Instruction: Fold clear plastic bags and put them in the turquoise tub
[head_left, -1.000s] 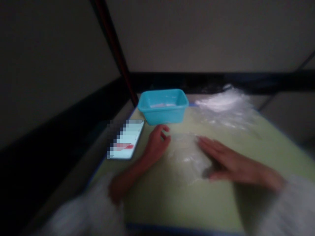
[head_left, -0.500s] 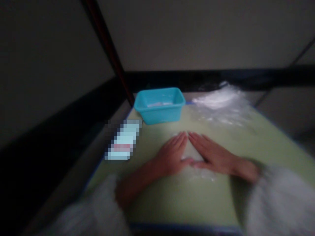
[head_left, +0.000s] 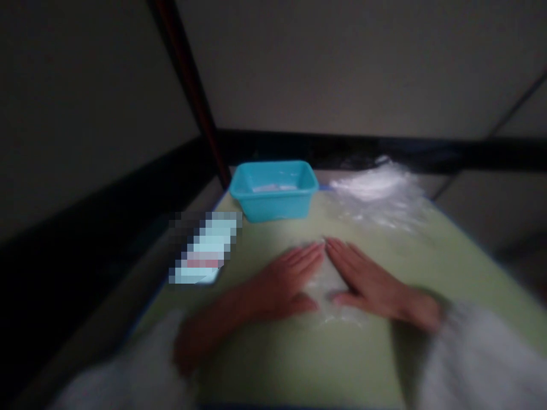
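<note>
Both hands lie flat on a clear plastic bag [head_left: 331, 285] at the middle of the table [head_left: 273, 364]. My left hand [head_left: 288, 285] presses on the bag's left side, fingers stretched forward and thumb pointing right. On the right side my right hand [head_left: 365, 279] lies palm down, its fingers angled to the front left. The fingertips of the two hands nearly meet at the far end, and the thumbs are apart. Part of the bag shows between the hands and below the thumbs; the rest is hidden under the palms. The picture is dim and blurred.
A turquoise plastic basket [head_left: 273, 206] stands at the far edge, with something pale inside. Right of it lies a heap of clear plastic bags [head_left: 380, 193]. A lit, pixelated phone-like screen [head_left: 209, 245] lies along the left edge. Walls [head_left: 342, 62] rise behind the table.
My left hand has slid a little left, and its thumb has moved apart from the right thumb. The right hand stays nearly where it was. The view has tilted slightly.
</note>
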The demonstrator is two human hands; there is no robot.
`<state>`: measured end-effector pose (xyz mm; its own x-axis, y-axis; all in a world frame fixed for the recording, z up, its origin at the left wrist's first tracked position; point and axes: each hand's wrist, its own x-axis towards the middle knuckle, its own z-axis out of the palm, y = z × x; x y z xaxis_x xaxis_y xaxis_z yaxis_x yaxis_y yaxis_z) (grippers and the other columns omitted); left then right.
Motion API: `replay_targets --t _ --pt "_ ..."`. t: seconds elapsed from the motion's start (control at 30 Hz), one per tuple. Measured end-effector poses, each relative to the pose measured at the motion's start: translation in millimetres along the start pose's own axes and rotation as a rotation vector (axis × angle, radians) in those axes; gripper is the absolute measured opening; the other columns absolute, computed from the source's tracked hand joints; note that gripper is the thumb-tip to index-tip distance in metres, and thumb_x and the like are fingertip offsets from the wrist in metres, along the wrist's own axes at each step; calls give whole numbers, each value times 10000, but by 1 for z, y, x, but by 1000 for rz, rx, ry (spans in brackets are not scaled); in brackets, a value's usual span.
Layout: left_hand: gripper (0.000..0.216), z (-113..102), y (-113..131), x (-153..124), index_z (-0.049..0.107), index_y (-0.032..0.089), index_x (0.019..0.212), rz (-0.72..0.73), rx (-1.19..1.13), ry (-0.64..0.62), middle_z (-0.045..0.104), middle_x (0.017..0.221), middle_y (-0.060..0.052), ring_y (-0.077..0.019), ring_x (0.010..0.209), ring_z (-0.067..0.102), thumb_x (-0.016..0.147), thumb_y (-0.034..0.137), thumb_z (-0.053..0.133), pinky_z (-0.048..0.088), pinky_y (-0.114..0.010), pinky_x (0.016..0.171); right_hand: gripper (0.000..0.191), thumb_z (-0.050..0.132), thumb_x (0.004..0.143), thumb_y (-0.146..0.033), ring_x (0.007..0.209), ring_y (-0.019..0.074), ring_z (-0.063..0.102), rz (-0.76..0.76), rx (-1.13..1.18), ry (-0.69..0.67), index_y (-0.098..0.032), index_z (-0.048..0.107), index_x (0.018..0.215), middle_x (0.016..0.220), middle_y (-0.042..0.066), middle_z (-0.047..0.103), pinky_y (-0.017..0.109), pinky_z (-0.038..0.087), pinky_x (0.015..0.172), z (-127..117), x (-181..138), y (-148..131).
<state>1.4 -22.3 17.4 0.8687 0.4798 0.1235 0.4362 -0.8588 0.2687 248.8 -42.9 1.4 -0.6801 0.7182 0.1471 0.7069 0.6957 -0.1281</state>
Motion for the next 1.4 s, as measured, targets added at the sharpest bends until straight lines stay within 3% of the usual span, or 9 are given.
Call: replay_targets --t 0.13,0.27,0.37,0.47,0.57,0.7,0.87,1.03,1.4 --pt "854 -4 8 -1 273 20 1421 95 -66 -54 198 1503 -202 -272 1412 164 848 637 411 132 -390 1163 902 346 863 -668 1407 292 118 -12 -8 -3 -33 136 1468 1503 241 186 505 176 1122 4 0 -1" --pt "759 -8 6 0 311 47 1410 110 -150 39 248 1491 -195 -270 1398 220 882 586 398 185 -406 1148 846 378 869 -640 1396 308 170 -55 50 57 -56 202 1454 1496 236 236 530 212 1099 -15 1 -4" --pt "514 -13 2 1 452 93 1328 2 -263 235 401 1429 -162 -240 1329 373 925 409 415 296 -374 1099 598 425 915 -511 1320 275 344 -108 91 24 -106 405 1355 1410 195 409 461 330 1046 -45 -3 -12" --pt "322 -16 1 5 645 105 1068 -194 -475 370 657 1142 -123 -208 1080 600 910 292 436 443 -319 956 276 458 941 -365 1000 208 573 -167 103 -105 -194 608 1097 1064 89 627 370 451 866 -68 -12 -23" --pt "300 -15 1 8 698 103 874 -299 -710 319 726 909 -87 -186 882 667 889 264 446 506 -271 795 144 521 913 -273 828 168 582 -210 95 -173 -203 638 868 855 30 633 327 440 786 -73 -19 -33" --pt "282 -11 2 11 718 100 872 -330 -811 188 733 874 -74 -187 849 669 855 265 491 505 -263 771 173 560 866 -168 754 166 577 -276 -68 -155 -191 590 697 790 10 637 337 417 734 -65 -24 -41" --pt "271 -5 -1 9 716 107 909 -344 -833 132 732 908 -68 -185 876 666 854 268 505 498 -261 792 88 629 777 -118 736 187 594 -264 -236 -68 -187 615 726 787 12 659 353 425 720 -55 -29 -45" --pt "256 -6 -3 9 718 119 902 -340 -820 127 731 913 -65 -189 877 665 855 270 517 498 -272 795 126 643 698 -50 703 206 607 -287 -343 -10 -176 636 697 786 47 682 352 443 650 -47 -31 -53" --pt "335 -4 -5 6 700 113 959 -306 -861 103 720 965 -83 -186 914 657 912 322 443 486 -281 836 149 578 720 -34 563 171 570 -270 -339 -13 -177 605 750 751 36 663 332 422 544 -60 -29 -47"
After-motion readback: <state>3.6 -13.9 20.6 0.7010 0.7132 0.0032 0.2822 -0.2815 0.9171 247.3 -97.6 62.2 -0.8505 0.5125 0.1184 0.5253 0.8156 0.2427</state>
